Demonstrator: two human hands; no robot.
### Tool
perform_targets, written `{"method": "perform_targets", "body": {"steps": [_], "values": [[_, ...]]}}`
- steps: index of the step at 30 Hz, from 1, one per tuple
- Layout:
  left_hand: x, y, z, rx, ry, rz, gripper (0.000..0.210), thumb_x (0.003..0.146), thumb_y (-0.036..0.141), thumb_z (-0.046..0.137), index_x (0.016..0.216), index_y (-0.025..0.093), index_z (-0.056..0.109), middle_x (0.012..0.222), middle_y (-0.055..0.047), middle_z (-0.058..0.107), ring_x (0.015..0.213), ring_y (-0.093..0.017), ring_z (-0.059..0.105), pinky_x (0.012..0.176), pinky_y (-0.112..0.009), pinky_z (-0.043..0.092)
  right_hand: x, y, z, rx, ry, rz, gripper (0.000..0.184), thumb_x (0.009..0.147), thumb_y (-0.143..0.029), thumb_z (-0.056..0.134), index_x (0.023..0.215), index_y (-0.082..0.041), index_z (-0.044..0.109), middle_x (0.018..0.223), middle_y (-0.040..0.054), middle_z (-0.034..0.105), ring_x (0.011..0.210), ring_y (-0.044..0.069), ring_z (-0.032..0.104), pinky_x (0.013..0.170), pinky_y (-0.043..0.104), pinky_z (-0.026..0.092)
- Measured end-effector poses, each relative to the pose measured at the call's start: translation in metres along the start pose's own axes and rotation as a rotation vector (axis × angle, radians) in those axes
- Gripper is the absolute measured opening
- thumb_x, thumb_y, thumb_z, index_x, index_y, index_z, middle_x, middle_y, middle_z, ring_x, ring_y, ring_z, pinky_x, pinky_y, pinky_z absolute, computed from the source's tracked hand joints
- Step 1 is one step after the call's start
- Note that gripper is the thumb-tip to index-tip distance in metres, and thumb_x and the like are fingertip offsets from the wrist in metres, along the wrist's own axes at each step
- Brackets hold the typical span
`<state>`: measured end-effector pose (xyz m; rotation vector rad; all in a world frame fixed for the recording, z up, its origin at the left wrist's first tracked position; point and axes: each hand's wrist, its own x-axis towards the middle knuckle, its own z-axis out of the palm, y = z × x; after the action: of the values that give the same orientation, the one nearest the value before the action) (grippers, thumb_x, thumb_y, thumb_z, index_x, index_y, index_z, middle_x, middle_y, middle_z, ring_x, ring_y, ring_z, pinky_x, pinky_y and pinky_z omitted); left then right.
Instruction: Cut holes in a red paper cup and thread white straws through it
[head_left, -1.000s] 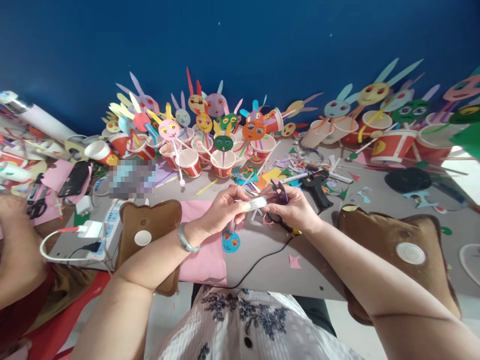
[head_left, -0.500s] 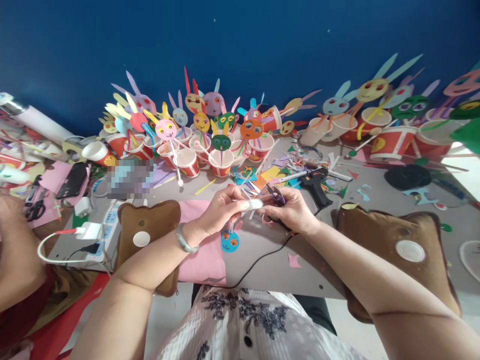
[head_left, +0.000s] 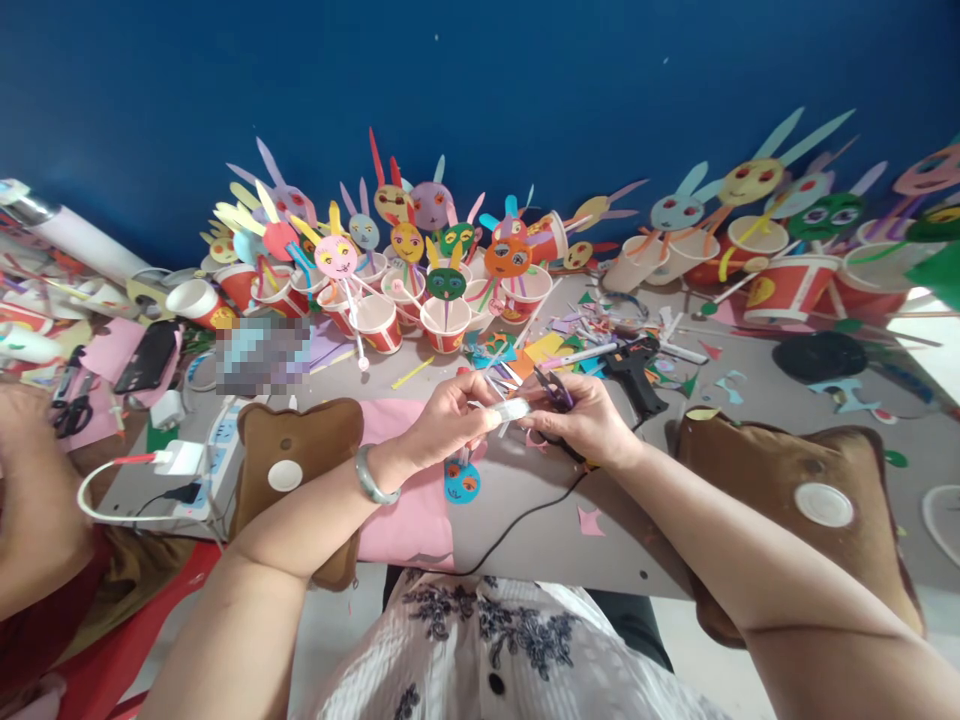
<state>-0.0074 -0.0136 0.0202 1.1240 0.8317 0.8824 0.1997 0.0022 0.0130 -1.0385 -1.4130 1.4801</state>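
Observation:
Both hands meet over the middle of the table. My left hand [head_left: 454, 415] is closed, thumb and fingers pinching a small whitish, shiny piece [head_left: 512, 409]; I cannot make out its exact kind. In my right hand [head_left: 592, 415] is a pair of scissors [head_left: 553, 388] with dark purple handles, its thumb and fingertips also reaching the whitish piece. Just below the left hand shows a blue round paper face [head_left: 461, 482] with orange eyes; the part above it is mostly hidden by the hand.
Paper cups [head_left: 446, 325] with paper rabbit faces line the blue wall. A black glue gun [head_left: 636, 375] lies among paper scraps, its cord crossing the table. Brown cushions [head_left: 795, 540] flank my arms. At left are a power strip [head_left: 214, 465] and another person's arm [head_left: 41, 500].
Hardly anything differs. Both hands keep their hold, and the whitish piece tilts slightly between them. The whole view has shifted a little.

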Motion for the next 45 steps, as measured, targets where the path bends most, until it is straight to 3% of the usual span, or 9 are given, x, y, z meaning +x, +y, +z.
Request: {"method": "perform_targets", "body": {"steps": [11,18,24,30,45], "values": [[-0.002,0.004,0.002,0.01,-0.016,-0.001,0.022,0.078,0.027,0.067,0.077,0.02,0.046,0.046,0.011,0.048,0.035,-0.006,0.049,0.038,-0.014,0.035,0.0,0.002,-0.001,0.071,-0.023,-0.017,0.041,0.053,-0.04,0.097,0.082,-0.017,0.079,0.061,-0.0005,0.068,0.044,0.011,0.058,0.038,0.021,0.046],[-0.003,0.005,0.002,-0.002,-0.045,-0.039,0.022,0.08,0.029,0.066,0.08,0.02,0.046,0.049,0.011,0.048,0.036,-0.006,0.05,0.038,-0.014,0.034,0.0,-0.004,-0.001,0.083,-0.034,0.041,0.044,0.048,-0.04,0.099,0.077,-0.015,0.078,0.057,-0.0006,0.067,0.04,0.011,0.055,0.034,0.021,0.045],[-0.001,0.004,0.001,-0.031,-0.088,-0.013,0.016,0.08,0.029,0.06,0.081,0.02,0.046,0.054,0.01,0.053,0.036,-0.006,0.051,0.04,-0.017,0.041,0.001,-0.002,-0.003,0.123,-0.031,0.063,0.043,0.049,-0.042,0.098,0.076,-0.017,0.077,0.055,-0.001,0.066,0.038,0.011,0.056,0.033,0.022,0.046],[-0.004,0.01,0.004,0.017,-0.031,-0.029,0.03,0.076,0.031,0.073,0.079,0.02,0.045,0.051,0.011,0.048,0.035,-0.005,0.05,0.037,-0.015,0.037,0.001,-0.007,0.0,0.082,-0.063,0.026,0.039,0.052,-0.041,0.097,0.071,-0.016,0.074,0.059,0.0007,0.067,0.041,0.012,0.056,0.034,0.022,0.046],[-0.003,0.005,0.001,0.0,-0.072,-0.047,0.015,0.08,0.025,0.063,0.083,0.02,0.048,0.05,0.01,0.053,0.035,-0.007,0.052,0.038,-0.016,0.04,0.002,-0.008,-0.003,0.076,-0.081,0.025,0.038,0.053,-0.042,0.097,0.07,-0.016,0.075,0.06,0.0014,0.068,0.042,0.012,0.057,0.035,0.023,0.047]]}}
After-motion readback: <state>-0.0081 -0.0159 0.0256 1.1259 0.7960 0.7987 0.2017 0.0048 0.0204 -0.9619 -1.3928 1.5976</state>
